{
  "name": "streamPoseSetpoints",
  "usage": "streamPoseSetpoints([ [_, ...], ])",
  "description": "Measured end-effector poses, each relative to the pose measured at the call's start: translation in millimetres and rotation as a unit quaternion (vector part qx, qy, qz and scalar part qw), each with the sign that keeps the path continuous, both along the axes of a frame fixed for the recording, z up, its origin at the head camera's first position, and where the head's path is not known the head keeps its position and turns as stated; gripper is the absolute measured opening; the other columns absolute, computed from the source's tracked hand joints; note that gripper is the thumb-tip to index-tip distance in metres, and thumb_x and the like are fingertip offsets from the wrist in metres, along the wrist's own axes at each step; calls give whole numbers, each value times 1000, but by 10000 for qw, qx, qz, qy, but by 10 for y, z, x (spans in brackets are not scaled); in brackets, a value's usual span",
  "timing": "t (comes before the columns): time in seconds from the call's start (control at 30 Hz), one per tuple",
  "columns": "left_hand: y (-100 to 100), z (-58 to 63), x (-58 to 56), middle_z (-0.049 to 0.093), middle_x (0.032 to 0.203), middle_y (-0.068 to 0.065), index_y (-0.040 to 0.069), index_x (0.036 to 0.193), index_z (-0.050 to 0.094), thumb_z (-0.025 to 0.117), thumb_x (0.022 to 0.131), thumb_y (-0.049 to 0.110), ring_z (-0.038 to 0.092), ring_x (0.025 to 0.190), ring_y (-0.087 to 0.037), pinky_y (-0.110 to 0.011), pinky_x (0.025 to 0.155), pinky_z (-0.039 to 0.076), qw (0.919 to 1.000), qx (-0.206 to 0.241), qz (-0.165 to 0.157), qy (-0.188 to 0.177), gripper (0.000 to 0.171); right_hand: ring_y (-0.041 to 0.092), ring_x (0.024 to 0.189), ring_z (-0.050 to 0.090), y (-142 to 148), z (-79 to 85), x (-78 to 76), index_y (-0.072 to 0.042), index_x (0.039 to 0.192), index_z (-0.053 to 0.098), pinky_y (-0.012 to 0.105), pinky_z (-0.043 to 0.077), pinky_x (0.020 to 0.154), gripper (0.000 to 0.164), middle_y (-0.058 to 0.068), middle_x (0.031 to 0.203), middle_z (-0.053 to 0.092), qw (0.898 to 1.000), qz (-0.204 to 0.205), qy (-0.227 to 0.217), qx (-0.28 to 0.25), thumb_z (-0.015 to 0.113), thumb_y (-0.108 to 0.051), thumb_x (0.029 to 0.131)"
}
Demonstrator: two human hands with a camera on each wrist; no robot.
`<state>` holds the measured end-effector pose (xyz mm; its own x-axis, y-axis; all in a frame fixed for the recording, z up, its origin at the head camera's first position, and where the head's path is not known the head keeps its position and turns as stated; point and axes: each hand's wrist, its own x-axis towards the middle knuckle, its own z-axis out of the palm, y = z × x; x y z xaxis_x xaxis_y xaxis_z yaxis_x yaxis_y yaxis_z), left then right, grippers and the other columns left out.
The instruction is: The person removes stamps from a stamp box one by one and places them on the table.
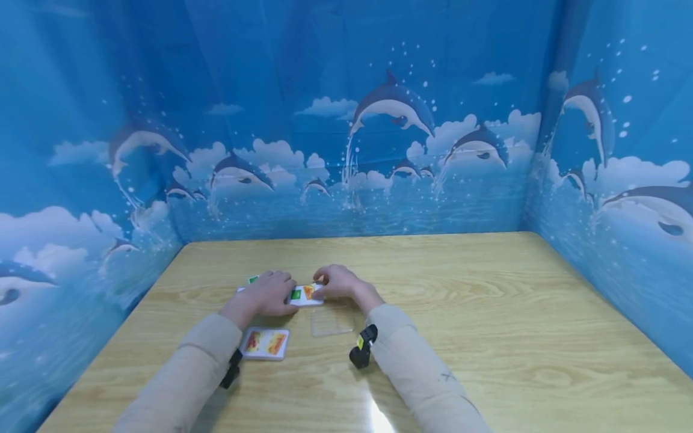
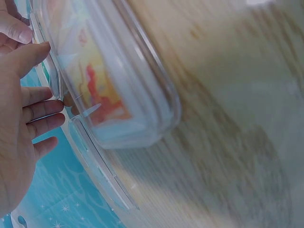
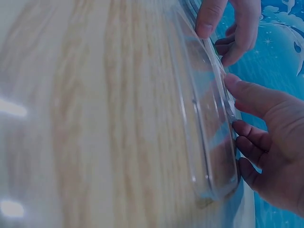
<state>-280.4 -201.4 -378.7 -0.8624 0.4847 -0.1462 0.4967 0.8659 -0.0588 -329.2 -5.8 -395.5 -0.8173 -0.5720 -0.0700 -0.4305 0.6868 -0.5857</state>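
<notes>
White-edged picture cards (image 1: pixel 299 295) with green and orange pictures lie between the hands in the head view. At their left end, my left hand (image 1: pixel 272 293) holds them with thumb and fingers. My right hand (image 1: pixel 341 281) grips their right end, thumb on the near side. In the right wrist view the right hand's thumb and fingertips (image 3: pixel 237 127) show just beyond a clear plastic case (image 3: pixel 204 137). The left hand in its wrist view (image 2: pixel 14 123) has its thumb at the cards' edge. More cards (image 1: pixel 252 279) are partly hidden under the left hand.
A clear box of cards with food pictures (image 1: pixel 265 343) lies nearer me on the left. The clear plastic case (image 1: pixel 332 328) sits just in front of the right hand. The wood-grain table (image 1: pixel 476 313) is bordered by a blue dolphin-print curtain (image 1: pixel 303 198).
</notes>
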Motion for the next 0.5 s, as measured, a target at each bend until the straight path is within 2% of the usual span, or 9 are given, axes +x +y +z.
streamPoseSetpoints([
  [0.33, -18, -25, -26, 52, 123, -13, 3, 128, 50, 53, 88, 50, 45, 117, -29, -49, 103, 30, 10000, -33, 4, 46, 62, 18, 99, 56, -32, -10, -16, -11, 116, 63, 30, 46, 85, 40, 6, 108, 62, 10000, -41, 50, 45, 72, -29, 81],
  [0.5, -27, -51, -30, 52, 123, -12, 4, 128, 51, 52, 87, 51, 45, 118, -28, -48, 103, 30, 9999, -110, 61, 65, 62, 17, 93, 57, -50, -6, -1, -10, 111, 65, 30, 47, 82, 32, 4, 101, 63, 9998, -133, 108, -78, 70, -24, 83],
])
